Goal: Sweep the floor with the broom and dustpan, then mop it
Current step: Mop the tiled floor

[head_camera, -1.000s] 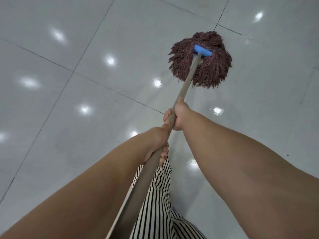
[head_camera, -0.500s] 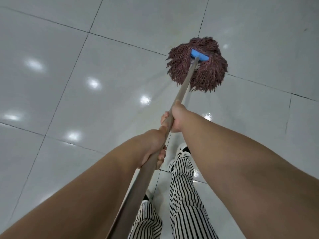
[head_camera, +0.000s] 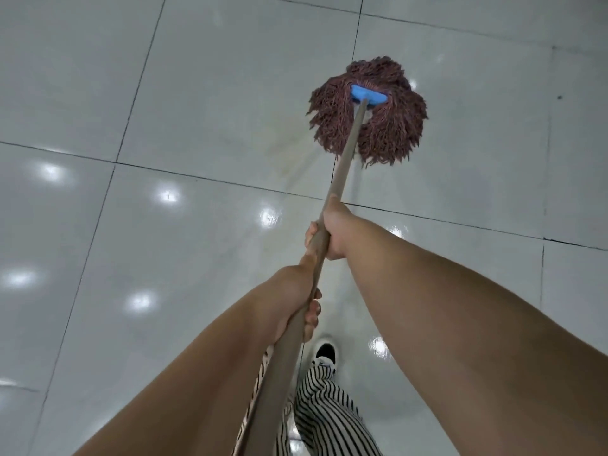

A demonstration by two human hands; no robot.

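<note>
A mop with a dark red string head (head_camera: 378, 126) and a blue clamp (head_camera: 367, 95) lies flat on the glossy white tiled floor (head_camera: 197, 93) ahead of me. Its long grey handle (head_camera: 348, 149) runs back toward my body. My right hand (head_camera: 335, 228) grips the handle farther down toward the head. My left hand (head_camera: 296, 301) grips it closer to me, fingers curled round the shaft. No broom or dustpan is in view.
Dark grout lines cross the tiles, and ceiling lights reflect as bright spots (head_camera: 167, 195). My striped trouser leg (head_camera: 329, 416) and a black-and-white shoe (head_camera: 325, 353) stand just below the hands. A small dark speck (head_camera: 559, 97) lies on a tile at far right.
I have stepped forward across the tiles with the mop head sliding ahead; grout lines have moved down the frame. One foot is now forward. Both hands keep the same hold.
</note>
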